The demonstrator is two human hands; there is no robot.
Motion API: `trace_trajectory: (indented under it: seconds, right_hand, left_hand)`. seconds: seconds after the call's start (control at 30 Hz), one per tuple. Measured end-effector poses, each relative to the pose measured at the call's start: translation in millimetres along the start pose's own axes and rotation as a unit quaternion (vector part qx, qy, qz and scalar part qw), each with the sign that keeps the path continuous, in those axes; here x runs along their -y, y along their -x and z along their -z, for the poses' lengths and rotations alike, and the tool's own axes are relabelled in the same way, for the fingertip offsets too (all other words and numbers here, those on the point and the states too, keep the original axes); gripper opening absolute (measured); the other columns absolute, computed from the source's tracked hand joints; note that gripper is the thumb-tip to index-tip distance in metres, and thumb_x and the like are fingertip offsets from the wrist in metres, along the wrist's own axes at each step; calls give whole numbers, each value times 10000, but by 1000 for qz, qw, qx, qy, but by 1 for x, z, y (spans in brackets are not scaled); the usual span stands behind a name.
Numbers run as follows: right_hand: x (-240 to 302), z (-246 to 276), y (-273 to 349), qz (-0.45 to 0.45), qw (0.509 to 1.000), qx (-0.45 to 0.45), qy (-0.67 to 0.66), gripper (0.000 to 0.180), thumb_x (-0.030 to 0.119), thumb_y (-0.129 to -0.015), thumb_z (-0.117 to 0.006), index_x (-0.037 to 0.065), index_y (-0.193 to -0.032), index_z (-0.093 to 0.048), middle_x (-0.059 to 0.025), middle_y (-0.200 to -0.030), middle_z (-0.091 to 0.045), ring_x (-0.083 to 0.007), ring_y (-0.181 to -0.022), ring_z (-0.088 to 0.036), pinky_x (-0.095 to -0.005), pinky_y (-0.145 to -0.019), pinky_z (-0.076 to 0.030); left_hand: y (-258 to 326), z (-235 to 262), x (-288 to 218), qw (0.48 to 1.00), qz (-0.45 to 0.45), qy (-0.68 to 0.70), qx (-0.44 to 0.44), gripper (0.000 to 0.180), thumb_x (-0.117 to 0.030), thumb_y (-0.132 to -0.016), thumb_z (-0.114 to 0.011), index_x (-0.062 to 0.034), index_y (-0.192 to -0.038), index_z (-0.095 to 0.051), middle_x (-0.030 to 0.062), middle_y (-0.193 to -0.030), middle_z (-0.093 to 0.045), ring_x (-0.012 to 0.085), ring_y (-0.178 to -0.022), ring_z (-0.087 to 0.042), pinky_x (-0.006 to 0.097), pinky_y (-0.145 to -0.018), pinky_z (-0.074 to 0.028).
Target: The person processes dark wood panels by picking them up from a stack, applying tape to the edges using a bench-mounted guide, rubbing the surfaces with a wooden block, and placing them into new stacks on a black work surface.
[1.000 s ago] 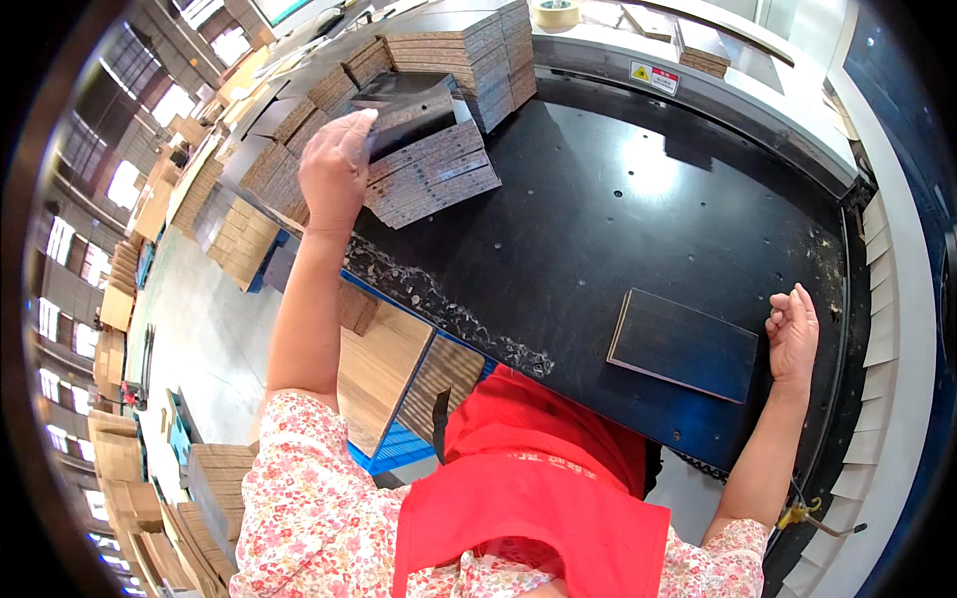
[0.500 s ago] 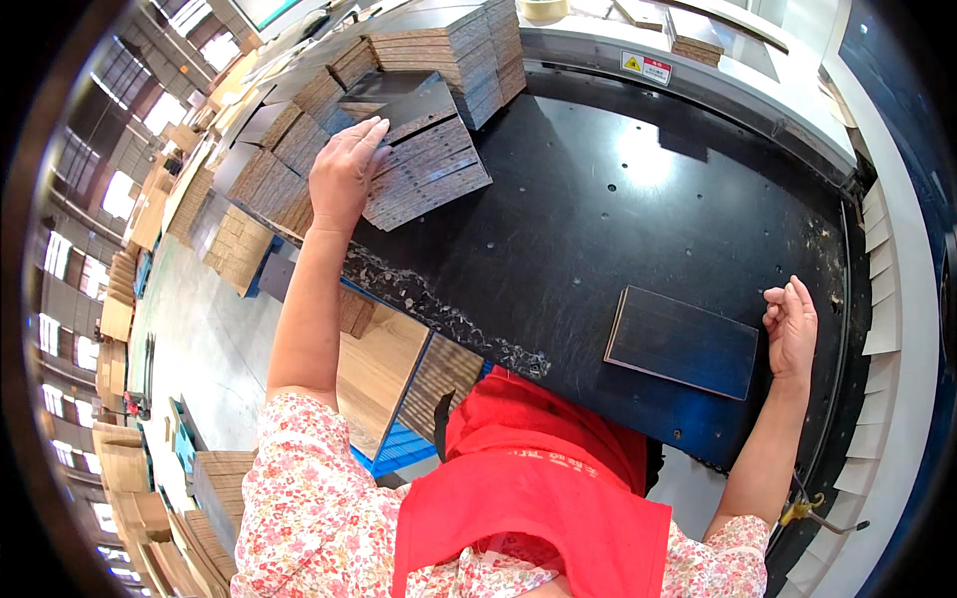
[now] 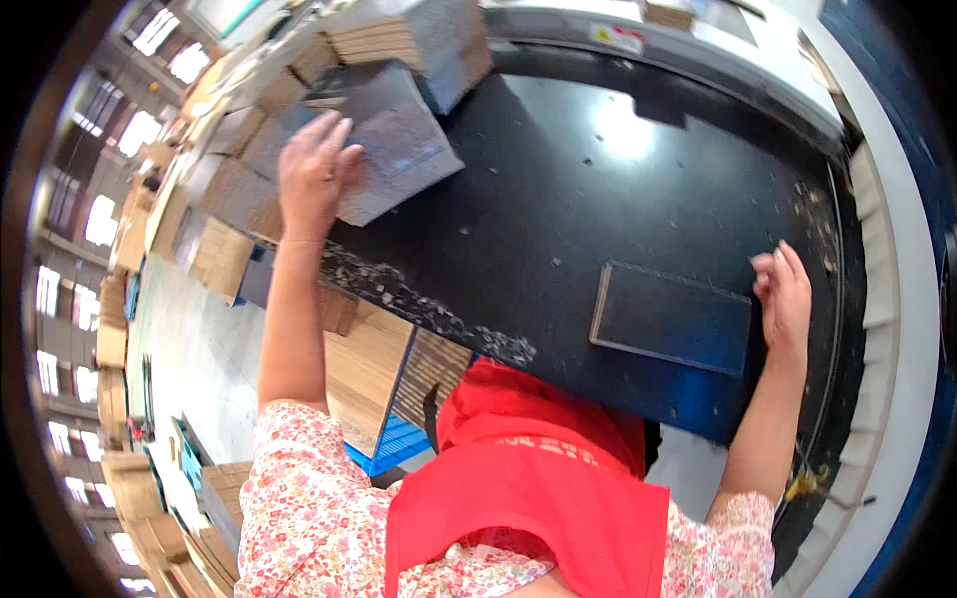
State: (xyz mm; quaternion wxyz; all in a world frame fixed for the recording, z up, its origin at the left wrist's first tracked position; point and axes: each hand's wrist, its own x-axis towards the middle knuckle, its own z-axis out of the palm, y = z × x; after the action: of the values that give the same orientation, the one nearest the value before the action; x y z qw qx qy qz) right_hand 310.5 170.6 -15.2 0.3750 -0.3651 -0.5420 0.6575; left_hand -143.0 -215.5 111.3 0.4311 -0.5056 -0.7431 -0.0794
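Note:
My left hand (image 3: 314,184) is at the far left, over the left side of a short stack of dark-topped boards (image 3: 404,149). Its fingers are stretched out and slightly blurred, with the thumb apart; whether they touch the stack is unclear. On the black worktop (image 3: 528,219) at the right lies a dark rectangular board (image 3: 673,319), with a thin pale edge. Just past its right end is my right hand (image 3: 785,304), with fingers loosely bent and nothing seen in them.
Taller stacks of boards (image 3: 374,45) stand behind the short stack. A grey machine rail (image 3: 698,60) with a warning label bounds the far side, and a pale pleated cover (image 3: 877,339) the right. Wood-grain boards (image 3: 364,369) lie below the worktop's chipped front edge.
The whole view has shifted, so the worktop and boards appear farther left and higher. My left hand's thumb now shows apart from the fingers. My right hand stays beside the dark board.

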Motion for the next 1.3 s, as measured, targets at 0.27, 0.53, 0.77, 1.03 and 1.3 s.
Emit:
trace_trajectory:
  seconds: [0.27,0.53,0.77,1.03,1.3]
  right_hand:
    - [13,-17,10,7,1000,9,-15,402,184,-1005,-571,-17,-1346,-503,-75,-896,-718,-48,-676,-579,-204,-622,-484]
    - [20,-22,16,11,1000,-5,11,364,170,-1003,-567,-16,-1315,-540,-70,-890,-723,-42,-682,-577,-203,-628,-485]
    - [24,-24,20,30,999,11,41,394,177,-999,-574,-31,-1332,-534,-73,-896,-723,-51,-702,-569,-216,-639,-484]
    - [22,-21,18,38,998,0,41,397,172,-1001,-571,-44,-1332,-529,-76,-896,-722,-53,-696,-567,-218,-642,-487]
    - [26,-14,15,78,996,-51,17,385,150,-998,-577,-50,-1324,-532,-82,-906,-725,-57,-705,-575,-228,-656,-500]
  left_hand:
    - [-3,22,-160,893,-119,392,186,750,-441,-674,-845,-80,-1294,-625,179,-1434,-508,385,-1340,-452,473,-1115,-353]
    - [7,5,-251,794,-124,504,318,1027,-378,-616,-910,-98,-1471,-414,198,-1527,-331,395,-1412,-331,483,-1153,-319]
    - [7,0,-258,737,-54,608,292,931,-224,-621,-891,-67,-1427,-453,161,-1395,-429,328,-1316,-440,419,-1104,-380]
    - [-14,13,-266,733,-41,640,224,933,-203,-594,-886,-46,-1410,-462,150,-1354,-443,297,-1262,-477,403,-1067,-418]
    - [-28,11,-274,755,-51,637,144,929,-174,-577,-903,-43,-1393,-479,141,-1346,-455,297,-1250,-491,394,-1045,-443]
